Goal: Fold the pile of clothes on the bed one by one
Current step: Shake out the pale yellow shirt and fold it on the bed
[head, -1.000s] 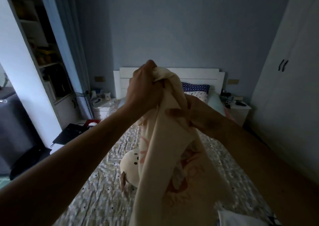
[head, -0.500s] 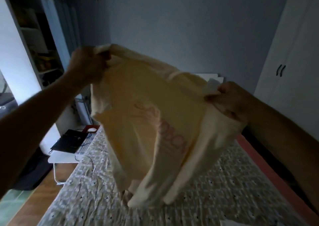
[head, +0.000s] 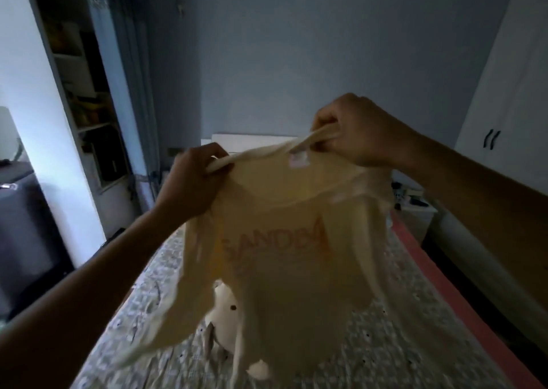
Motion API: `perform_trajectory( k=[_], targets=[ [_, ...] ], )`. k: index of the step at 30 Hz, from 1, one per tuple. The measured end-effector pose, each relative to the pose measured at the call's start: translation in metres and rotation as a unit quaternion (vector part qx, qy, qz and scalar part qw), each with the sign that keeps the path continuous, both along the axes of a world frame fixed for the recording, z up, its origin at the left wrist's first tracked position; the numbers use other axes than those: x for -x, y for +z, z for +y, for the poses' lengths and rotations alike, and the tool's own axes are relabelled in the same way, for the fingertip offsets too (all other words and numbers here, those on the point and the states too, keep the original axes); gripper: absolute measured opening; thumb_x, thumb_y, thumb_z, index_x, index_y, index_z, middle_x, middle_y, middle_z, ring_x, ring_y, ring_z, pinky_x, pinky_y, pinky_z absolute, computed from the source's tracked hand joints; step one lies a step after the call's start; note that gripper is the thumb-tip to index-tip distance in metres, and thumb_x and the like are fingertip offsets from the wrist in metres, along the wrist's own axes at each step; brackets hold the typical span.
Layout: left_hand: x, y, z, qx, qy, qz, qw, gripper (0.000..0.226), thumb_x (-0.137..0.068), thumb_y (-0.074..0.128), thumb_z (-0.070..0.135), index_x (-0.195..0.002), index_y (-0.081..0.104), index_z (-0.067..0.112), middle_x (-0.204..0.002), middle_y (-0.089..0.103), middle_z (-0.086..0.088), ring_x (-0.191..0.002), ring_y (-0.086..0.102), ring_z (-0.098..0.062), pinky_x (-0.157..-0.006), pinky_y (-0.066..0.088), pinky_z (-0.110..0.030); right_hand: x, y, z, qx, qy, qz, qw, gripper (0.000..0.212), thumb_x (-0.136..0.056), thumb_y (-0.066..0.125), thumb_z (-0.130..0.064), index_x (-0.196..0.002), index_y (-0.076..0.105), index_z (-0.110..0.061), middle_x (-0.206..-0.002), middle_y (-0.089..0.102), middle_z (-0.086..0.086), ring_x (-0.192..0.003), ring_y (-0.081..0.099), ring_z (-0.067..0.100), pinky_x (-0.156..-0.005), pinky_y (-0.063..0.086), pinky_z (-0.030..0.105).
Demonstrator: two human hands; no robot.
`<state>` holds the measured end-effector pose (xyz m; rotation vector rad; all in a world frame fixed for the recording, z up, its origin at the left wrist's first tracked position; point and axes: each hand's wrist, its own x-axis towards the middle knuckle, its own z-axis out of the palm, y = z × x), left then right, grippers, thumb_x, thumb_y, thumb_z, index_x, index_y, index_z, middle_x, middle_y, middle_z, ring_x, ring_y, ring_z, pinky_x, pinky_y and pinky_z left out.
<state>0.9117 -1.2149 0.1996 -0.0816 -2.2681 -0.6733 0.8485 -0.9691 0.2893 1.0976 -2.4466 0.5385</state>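
I hold a cream shirt (head: pixel 281 204) up above the bed (head: pixel 415 344), with its neckline stretched between my hands. My left hand (head: pixel 192 181) pinches one end of the collar. My right hand (head: pixel 355 130) grips the other end, higher up, just beside the neck label (head: pixel 298 160). Orange lettering (head: pixel 272 243) runs across the chest, and the sleeves hang blurred toward the bed. Behind the shirt, a white spotted piece (head: pixel 225 314) lies on the bed's patterned cover. A white wardrobe (head: pixel 510 92) stands right of the bed, and open shelves (head: pixel 83 77) stand to its left.
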Motion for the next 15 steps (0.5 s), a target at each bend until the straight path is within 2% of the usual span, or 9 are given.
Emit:
perform_trajectory(
  k=[1, 2, 4, 6, 9, 10, 12, 13, 15],
  targets=[
    [-0.004, 0.005, -0.004, 0.007, -0.001, 0.001, 1.0, 0.01, -0.091, 0.06, 0.016, -0.086, 0.065, 0.023, -0.074, 0.063, 0.0, -0.066, 0.06, -0.01, -0.058, 0.043, -0.026, 0.002, -0.005, 0.006, -0.038, -0.035, 0.032, 0.998, 0.002, -0.084, 0.072, -0.018, -0.086, 0.071, -0.018, -0.08, 0.065, -0.001, -0.07, 0.062, 0.011, -0.06, 0.047, 0.024],
    [-0.006, 0.009, -0.009, 0.025, 0.008, 0.006, 1.0, 0.011, -0.09, 0.059, 0.014, -0.087, 0.066, 0.021, -0.075, 0.065, -0.003, -0.066, 0.059, -0.013, -0.06, 0.046, -0.031, 0.007, -0.012, 0.015, -0.067, -0.065, 0.052, 0.994, 0.007, -0.082, 0.071, -0.016, -0.088, 0.071, -0.019, -0.083, 0.065, 0.002, -0.073, 0.063, 0.017, -0.065, 0.05, 0.028],
    [-0.009, 0.023, -0.015, 0.074, 0.027, -0.001, 0.997, 0.014, -0.091, 0.059, 0.009, -0.092, 0.067, 0.02, -0.079, 0.063, -0.001, -0.068, 0.056, -0.011, -0.061, 0.044, -0.029, 0.023, -0.022, 0.035, -0.099, -0.124, 0.05, 0.986, 0.008, -0.078, 0.065, -0.011, -0.078, 0.068, -0.019, -0.077, 0.065, 0.005, -0.068, 0.062, 0.023, -0.065, 0.054, 0.037],
    [-0.008, 0.031, -0.018, 0.103, 0.026, -0.033, 0.994, 0.013, -0.093, 0.061, 0.009, -0.094, 0.067, 0.02, -0.081, 0.059, 0.005, -0.07, 0.052, 0.0, -0.065, 0.041, -0.021, 0.033, -0.032, 0.052, -0.088, -0.151, 0.02, 0.985, 0.016, -0.077, 0.061, -0.008, -0.066, 0.061, -0.02, -0.067, 0.061, 0.005, -0.06, 0.059, 0.022, -0.06, 0.054, 0.039],
    [-0.006, 0.03, -0.027, 0.04, -0.028, -0.116, 0.992, 0.008, -0.095, 0.061, 0.021, -0.088, 0.066, 0.02, -0.081, 0.06, 0.008, -0.075, 0.056, -0.001, -0.069, 0.044, -0.021, 0.044, -0.041, 0.072, -0.039, -0.156, -0.064, 0.985, 0.013, -0.078, 0.066, -0.005, -0.068, 0.063, -0.012, -0.069, 0.064, 0.008, -0.059, 0.058, 0.018, -0.057, 0.044, 0.031],
    [-0.006, 0.024, -0.028, 0.001, -0.071, -0.143, 0.987, 0.015, -0.096, 0.06, 0.028, -0.086, 0.067, 0.018, -0.08, 0.062, 0.005, -0.074, 0.059, -0.005, -0.068, 0.044, -0.02, 0.047, -0.042, 0.076, -0.02, -0.152, -0.097, 0.983, 0.008, -0.079, 0.067, -0.005, -0.071, 0.064, -0.005, -0.07, 0.064, 0.009, -0.06, 0.057, 0.019, -0.056, 0.042, 0.029],
    [-0.003, 0.009, -0.029, -0.066, -0.145, -0.149, 0.976, 0.045, -0.096, 0.052, 0.05, -0.083, 0.066, 0.008, -0.072, 0.062, 0.0, -0.066, 0.061, -0.011, -0.061, 0.047, -0.019, 0.048, -0.041, 0.082, 0.044, -0.132, -0.188, 0.972, 0.01, -0.084, 0.066, -0.004, -0.08, 0.063, 0.004, -0.071, 0.06, 0.011, -0.062, 0.057, 0.021, -0.053, 0.044, 0.025],
    [-0.003, 0.002, -0.029, -0.095, -0.159, -0.136, 0.973, 0.061, -0.094, 0.047, 0.059, -0.08, 0.062, 0.002, -0.067, 0.058, -0.001, -0.06, 0.059, -0.012, -0.057, 0.047, -0.018, 0.047, -0.042, 0.085, 0.083, -0.125, -0.241, 0.959, 0.008, -0.087, 0.064, -0.004, -0.084, 0.064, 0.003, -0.073, 0.059, 0.01, -0.063, 0.058, 0.019, -0.051, 0.046, 0.023],
    [-0.004, -0.002, -0.032, -0.112, -0.178, -0.118, 0.97, 0.067, -0.085, 0.046, 0.071, -0.075, 0.06, 0.006, -0.062, 0.059, 0.003, -0.055, 0.058, -0.007, -0.052, 0.047, -0.014, 0.046, -0.045, 0.089, 0.14, -0.124, -0.334, 0.924, 0.008, -0.092, 0.062, -0.012, -0.096, 0.066, -0.006, -0.079, 0.061, 0.006, -0.068, 0.058, 0.017, -0.054, 0.048, 0.022]
  ],
)
